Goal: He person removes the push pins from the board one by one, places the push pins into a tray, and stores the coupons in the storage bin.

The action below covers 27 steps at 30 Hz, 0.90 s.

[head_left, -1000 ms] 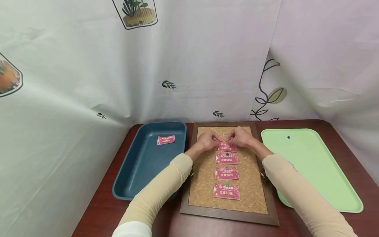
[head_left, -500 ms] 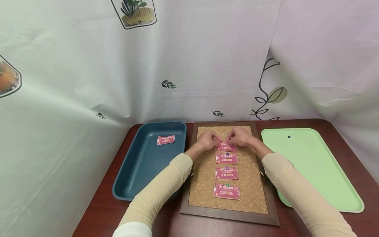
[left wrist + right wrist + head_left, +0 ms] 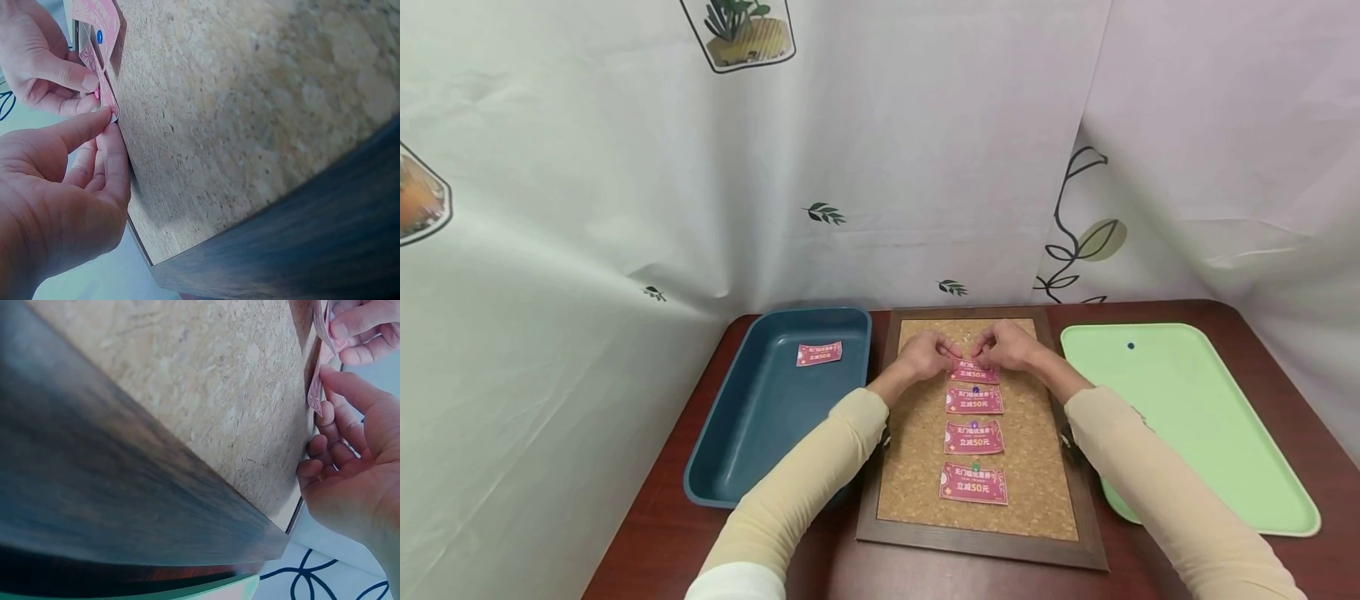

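Behind fingers (image 3: 943, 342), topmost coupon (image 3: 974, 375), partly hidden

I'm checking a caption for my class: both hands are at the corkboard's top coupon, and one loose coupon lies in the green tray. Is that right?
Not quite: the head view shows the loose coupon lying in the blue tray, not the green tray. The left hand and right hand are indeed at the top coupon on the corkboard.

Creased white sheeting (image 3: 925, 150) for walls, small printed leaf sprigs (image 3: 825, 213), dark-outlined leafy vine (image 3: 1101, 242), printed plant picture (image 3: 752, 42), glossy reddish-brown desk (image 3: 880, 575), soft pale light
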### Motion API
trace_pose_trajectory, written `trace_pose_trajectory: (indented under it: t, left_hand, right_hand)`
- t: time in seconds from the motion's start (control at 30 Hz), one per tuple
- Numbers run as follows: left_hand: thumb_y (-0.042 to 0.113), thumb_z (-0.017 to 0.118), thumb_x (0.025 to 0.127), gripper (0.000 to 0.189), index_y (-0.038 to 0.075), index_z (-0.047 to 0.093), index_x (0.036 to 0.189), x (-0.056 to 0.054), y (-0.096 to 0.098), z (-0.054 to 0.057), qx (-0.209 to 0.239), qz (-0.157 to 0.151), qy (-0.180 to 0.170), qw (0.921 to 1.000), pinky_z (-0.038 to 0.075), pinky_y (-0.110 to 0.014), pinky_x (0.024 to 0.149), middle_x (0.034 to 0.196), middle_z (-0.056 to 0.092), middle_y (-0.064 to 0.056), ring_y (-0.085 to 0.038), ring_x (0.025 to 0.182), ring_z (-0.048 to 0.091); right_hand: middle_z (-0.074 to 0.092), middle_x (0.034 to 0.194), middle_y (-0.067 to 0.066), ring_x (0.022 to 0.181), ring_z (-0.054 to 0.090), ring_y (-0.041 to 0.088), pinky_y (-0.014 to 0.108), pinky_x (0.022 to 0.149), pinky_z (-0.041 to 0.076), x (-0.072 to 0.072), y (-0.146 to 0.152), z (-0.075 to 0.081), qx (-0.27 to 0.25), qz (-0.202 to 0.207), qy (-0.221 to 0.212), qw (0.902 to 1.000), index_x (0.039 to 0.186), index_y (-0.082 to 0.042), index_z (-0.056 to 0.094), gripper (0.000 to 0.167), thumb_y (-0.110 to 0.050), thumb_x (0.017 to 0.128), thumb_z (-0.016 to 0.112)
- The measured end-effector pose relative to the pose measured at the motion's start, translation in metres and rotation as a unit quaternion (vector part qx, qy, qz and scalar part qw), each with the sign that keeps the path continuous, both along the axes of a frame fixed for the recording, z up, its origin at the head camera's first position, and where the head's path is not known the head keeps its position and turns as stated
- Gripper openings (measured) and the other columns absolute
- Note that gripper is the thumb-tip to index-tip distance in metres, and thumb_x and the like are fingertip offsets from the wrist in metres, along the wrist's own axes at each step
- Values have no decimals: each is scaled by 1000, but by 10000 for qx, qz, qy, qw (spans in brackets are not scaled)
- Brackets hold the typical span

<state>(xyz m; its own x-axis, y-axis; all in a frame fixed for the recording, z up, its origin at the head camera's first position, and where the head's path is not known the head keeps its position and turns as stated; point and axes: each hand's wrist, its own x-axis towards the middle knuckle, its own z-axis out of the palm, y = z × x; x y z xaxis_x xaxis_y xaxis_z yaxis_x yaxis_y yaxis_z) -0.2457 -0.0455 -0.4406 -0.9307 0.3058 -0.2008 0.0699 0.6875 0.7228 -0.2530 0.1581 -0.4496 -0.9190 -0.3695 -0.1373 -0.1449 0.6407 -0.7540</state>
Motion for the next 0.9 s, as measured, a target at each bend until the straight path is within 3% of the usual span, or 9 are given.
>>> trace_pose_trajectory:
  t: [0.33,0.67,0.9]
  left_hand:
    - [5,77,96,6,9,79,101,0,3,0,-132,62,-1,9999,44,-22,66,87,69,0,-11,77,59]
    - [9,77,97,5,10,79,102,-1,3,-1,-244,76,207,9995,46,-21,68,87,71,2,-9,78,61]
    - [9,77,97,5,11,80,101,-1,2,-3,-149,113,162,9997,45,-22,68,87,72,1,-10,78,62]
  right_hand:
    - [63,77,4,72,54,16,29,65,44,1,0,-2,84,-22,121,9999,93,0,77,5,-1,89,78]
    - [63,73,2,66,54,14,29,62,42,0,-3,-7,477,25,628,9969,87,-7,75,8,-9,84,82]
    - [62,71,1,64,55,14,30,60,42,1,-3,-10,574,-3,839,9948,85,-8,74,9,-9,82,83]
